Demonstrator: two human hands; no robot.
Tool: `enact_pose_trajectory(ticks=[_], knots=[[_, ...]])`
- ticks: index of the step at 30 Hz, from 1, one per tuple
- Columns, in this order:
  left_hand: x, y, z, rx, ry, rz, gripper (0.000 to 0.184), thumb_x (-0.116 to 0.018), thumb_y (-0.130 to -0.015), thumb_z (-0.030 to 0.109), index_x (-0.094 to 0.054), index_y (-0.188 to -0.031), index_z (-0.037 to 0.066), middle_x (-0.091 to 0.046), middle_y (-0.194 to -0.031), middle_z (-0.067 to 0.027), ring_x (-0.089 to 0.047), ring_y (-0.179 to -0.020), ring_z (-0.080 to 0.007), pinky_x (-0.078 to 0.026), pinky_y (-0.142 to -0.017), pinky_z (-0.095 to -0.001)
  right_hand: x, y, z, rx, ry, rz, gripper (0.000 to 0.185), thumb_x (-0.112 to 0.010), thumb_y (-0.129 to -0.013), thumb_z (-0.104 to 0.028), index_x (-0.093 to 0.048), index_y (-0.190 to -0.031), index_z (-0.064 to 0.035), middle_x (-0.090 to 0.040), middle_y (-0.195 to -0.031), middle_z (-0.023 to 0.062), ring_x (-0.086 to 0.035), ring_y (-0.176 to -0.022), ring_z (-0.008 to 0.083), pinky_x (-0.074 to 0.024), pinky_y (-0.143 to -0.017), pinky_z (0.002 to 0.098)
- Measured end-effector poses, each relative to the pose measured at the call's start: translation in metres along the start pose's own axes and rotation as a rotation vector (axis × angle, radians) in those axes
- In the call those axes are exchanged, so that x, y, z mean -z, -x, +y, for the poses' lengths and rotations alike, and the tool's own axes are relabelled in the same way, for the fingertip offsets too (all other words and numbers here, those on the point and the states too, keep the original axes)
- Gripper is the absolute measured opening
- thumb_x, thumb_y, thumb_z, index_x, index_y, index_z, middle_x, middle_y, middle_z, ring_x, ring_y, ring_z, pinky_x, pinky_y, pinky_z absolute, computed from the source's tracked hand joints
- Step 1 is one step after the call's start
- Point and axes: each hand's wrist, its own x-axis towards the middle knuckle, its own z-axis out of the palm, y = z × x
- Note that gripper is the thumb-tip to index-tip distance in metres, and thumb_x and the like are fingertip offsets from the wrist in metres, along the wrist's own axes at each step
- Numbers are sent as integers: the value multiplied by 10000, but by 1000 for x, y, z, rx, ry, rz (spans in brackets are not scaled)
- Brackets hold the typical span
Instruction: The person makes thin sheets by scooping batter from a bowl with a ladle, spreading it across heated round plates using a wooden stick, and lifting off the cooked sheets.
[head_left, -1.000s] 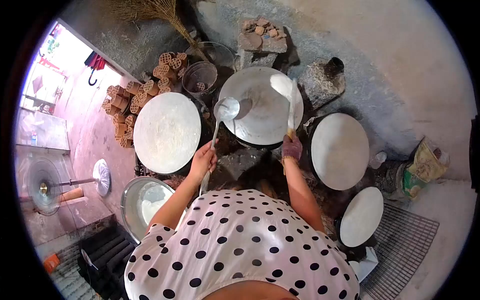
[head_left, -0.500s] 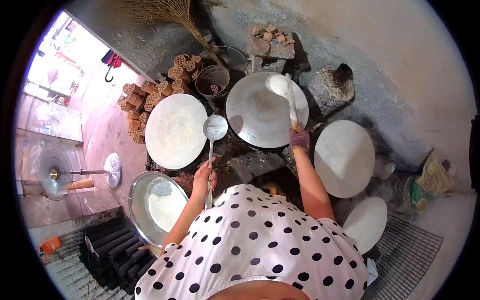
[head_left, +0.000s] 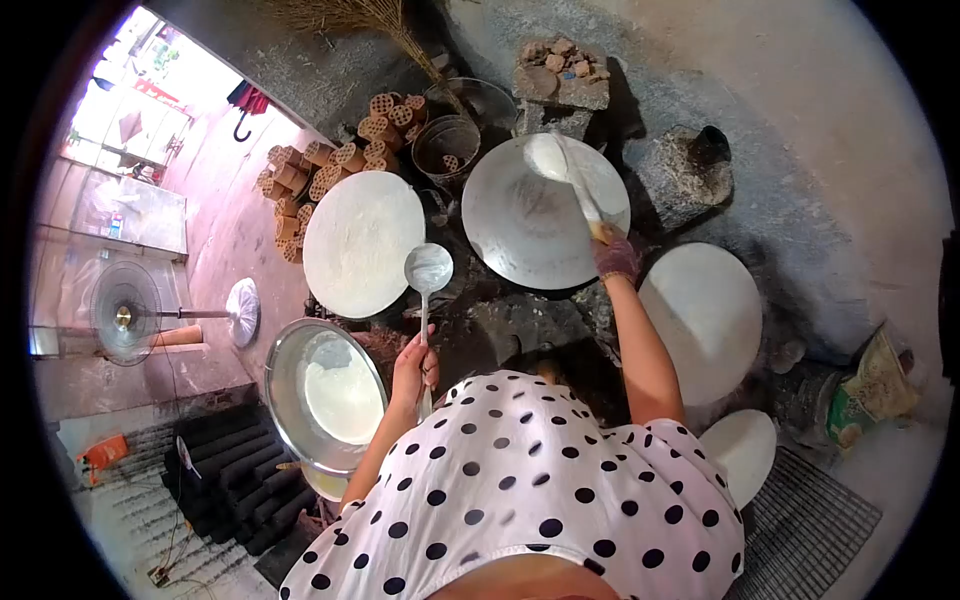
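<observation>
My right hand (head_left: 616,255), in a purplish glove, grips the wooden handle of a white-coated spatula (head_left: 582,195). The spatula reaches over a round griddle (head_left: 510,245), its far end by a patch of white batter (head_left: 545,157) near the back edge. My left hand (head_left: 413,364) is closed around the handle of a metal ladle (head_left: 429,268), whose bowl is smeared white. Below and left of that hand stands a metal basin (head_left: 283,395) holding white batter (head_left: 340,400). A white round disc (head_left: 364,245) lies left of the griddle.
Another white disc (head_left: 702,320) is to the right, and a smaller one (head_left: 740,455) lies nearer me. Perforated clay-coloured briquettes (head_left: 290,180), a bucket (head_left: 447,150) and a block with rubble (head_left: 562,85) stand behind. Dark briquettes (head_left: 235,480) and a fan (head_left: 125,315) are at left.
The spatula has swung left over the griddle, and the white batter patch sits farther left. The left hand still holds the ladle. The whole view has shifted slightly.
</observation>
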Motion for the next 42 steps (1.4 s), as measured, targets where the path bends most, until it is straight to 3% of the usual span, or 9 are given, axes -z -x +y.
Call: enact_pose_trajectory(ticks=[9,11,14,19,24,27,35,39,42], knots=[[-12,13,-9,3,37,33,395,-373,-984,181,-409,-1360,66,-393,-603,14,-364,-399,-87,-338,-370,-231,29,-14,-18,237,232,-212,486,-612,-821,-371,-549,-1274,-205,-601,-1210,119,-582,-1102,288,-456,-929,362],[-12,17,-11,8,55,33,391,-372,-984,179,-414,-1355,64,-392,-607,15,-362,-403,-86,-336,-372,-229,11,-31,2,-84,255,-140,513,-509,-871,-498,-489,-1310,-235,-561,-1273,105,-577,-1103,342,-473,-915,434],[-14,18,-11,20,69,30,383,-370,-983,174,-423,-1345,62,-390,-613,16,-360,-411,-84,-333,-376,-225,-13,-25,-11,101,305,-202,546,-555,-852,-485,-459,-1348,-281,-559,-1276,113,-564,-1133,310,-453,-951,420],[-8,17,-14,23,67,24,384,-363,-977,163,-422,-1343,62,-379,-612,20,-361,-419,-82,-337,-380,-224,8,-34,9,269,-71,-418,539,-630,-795,-357,-535,-1305,-211,-557,-1287,110,-534,-1175,284,-402,-1008,373],[-4,20,-21,43,54,43,355,-365,-994,194,-428,-1333,107,-354,-606,41,-339,-425,-74,-311,-390,-227,17,-29,1,266,45,-206,496,-660,-773,-298,-591,-1249,-174,-581,-1265,99,-546,-1158,284,-418,-974,351],[-8,21,-18,62,104,46,368,-355,-976,165,-423,-1329,83,-363,-610,23,-359,-423,-85,-334,-387,-233,11,-24,2,268,-73,-440,512,-665,-773,-301,-576,-1264,-186,-598,-1238,101,-550,-1152,283,-421,-972,352],[-1,13,-17,84,159,63,336,-362,-995,201,-442,-1315,141,-336,-593,48,-317,-424,-76,-287,-402,-227,10,-58,9,352,209,-257,488,-644,-804,-326,-558,-1272,-217,-579,-1235,139,-571,-1098,304,-459,-909,384],[-10,12,-9,97,172,107,339,-353,-993,181,-439,-1317,126,-329,-582,45,-317,-421,-81,-289,-400,-227,31,-25,-21,326,157,-529,501,-642,-812,-281,-537,-1301,-256,-553,-1289,105,-557,-1117,320,-431,-963,369],[-8,8,-9,89,196,105,328,-350,-993,175,-448,-1302,120,-326,-579,45,-309,-418,-79,-284,-397,-222,15,-64,13,400,50,-334,509,-703,-771,-229,-579,-1265,-210,-628,-1176,113,-614,-1012,241,-462,-874,321]])
